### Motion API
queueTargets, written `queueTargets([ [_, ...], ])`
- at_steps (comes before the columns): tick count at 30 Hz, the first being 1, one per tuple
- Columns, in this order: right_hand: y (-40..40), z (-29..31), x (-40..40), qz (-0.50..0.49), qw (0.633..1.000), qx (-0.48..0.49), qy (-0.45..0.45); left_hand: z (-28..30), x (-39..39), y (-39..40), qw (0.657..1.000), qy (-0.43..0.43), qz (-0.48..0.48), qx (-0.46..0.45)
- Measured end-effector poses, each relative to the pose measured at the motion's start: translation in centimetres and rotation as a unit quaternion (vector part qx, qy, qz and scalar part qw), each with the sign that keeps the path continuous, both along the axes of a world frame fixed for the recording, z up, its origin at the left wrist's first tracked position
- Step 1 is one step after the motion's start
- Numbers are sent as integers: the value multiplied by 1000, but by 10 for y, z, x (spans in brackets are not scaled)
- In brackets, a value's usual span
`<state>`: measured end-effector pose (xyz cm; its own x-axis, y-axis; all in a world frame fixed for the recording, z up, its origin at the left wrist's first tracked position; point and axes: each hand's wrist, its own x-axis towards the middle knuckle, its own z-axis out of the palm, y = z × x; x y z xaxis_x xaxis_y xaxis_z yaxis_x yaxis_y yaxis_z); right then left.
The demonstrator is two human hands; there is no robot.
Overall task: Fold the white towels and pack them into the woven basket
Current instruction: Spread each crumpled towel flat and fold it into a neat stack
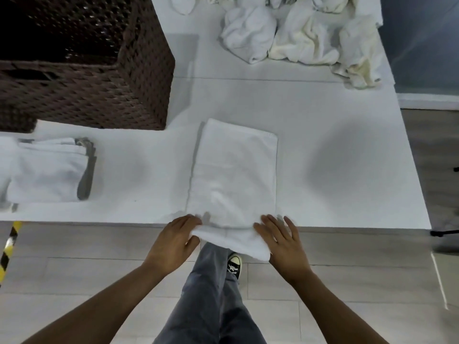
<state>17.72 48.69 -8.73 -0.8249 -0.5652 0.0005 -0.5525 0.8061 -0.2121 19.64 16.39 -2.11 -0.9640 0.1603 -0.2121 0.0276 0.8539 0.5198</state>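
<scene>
- Legs in grey jeans (211,294), with a black-and-white sneaker (234,265) on the pale plank floor (74,281), lie nearest the camera, below the near table edge.
- White table (335,145): spans the scene from left to right; its near edge runs just beyond both hands.
- Woven basket (99,78): dark brown, stands on the far left of the table; its interior is dark and contents cannot be told.
- Pile of crumpled towels (298,36): white and cream, unfolded, at the far right of the table, well apart from the basket.
- Folded towel (233,175): a long white rectangle at table centre, running near to far; its near end overhangs the table edge.
- Stack of folded towels (47,170): at the near left of the table, just in front of the basket.
- Left hand (173,242): grips the near left corner of the folded towel, thumb on top, fingers curled beneath the overhanging end.
- Right hand (280,242): fingers spread and fairly straight, lying against the near right corner; whether the thumb pinches the cloth cannot be told.
- Yellow-and-black striped pole (8,247): at the far left edge, below table level.
</scene>
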Motion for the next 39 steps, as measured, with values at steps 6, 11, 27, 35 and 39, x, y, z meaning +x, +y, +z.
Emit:
queueTargets([
  [6, -12, 27, -8, -70, 975, -207, -48, 29, -17, -1, 961, -77, 229, 137],
  [11, -25, 64, -23, -256, 873, -332, -249, 38, -43, -1, 916, -88, 310, 238],
  [27, -42, 76, -98, -315, 690, -488, -433, 20, -91, -7, 883, -153, 277, 346],
  [35, -38, 72, -120, -345, 737, -439, -381, 12, -133, -5, 904, -96, 271, 316],
  [39, -54, 65, -140, -362, 745, -450, -332, 11, -157, 0, 862, -53, 375, 336],
])
